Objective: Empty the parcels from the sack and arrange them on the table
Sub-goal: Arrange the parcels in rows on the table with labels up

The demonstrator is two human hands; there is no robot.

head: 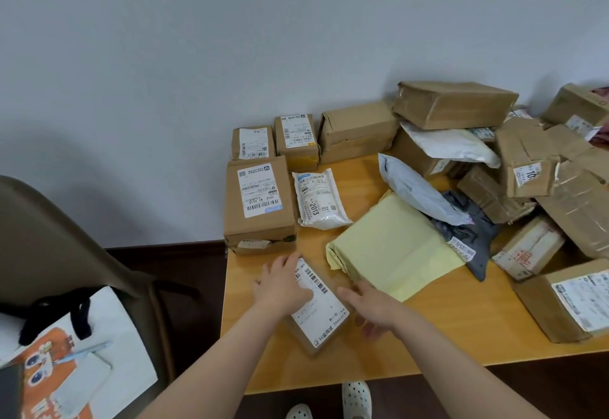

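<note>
A small cardboard box (318, 306) with a white barcode label lies at an angle on the wooden table (428, 343), near its front left corner. My left hand (283, 283) lies flat on the box's left half, fingers reaching its far corner. My right hand (369, 310) holds the box's right edge, thumb along the edge and fingers curled beside it. Behind it, labelled boxes (258, 201) (253, 142) (296, 137), a plain box (357, 128) and a white pouch (318, 201) sit in tidy rows. No sack is in view.
A yellow mailer (392, 247) lies just right of my hands, with a pale mailer (418, 191) and dark grey bag (474, 231) behind it. A loose heap of boxes (527, 161) fills the right side. A chair (49, 237) holding a tote bag (75, 352) stands left.
</note>
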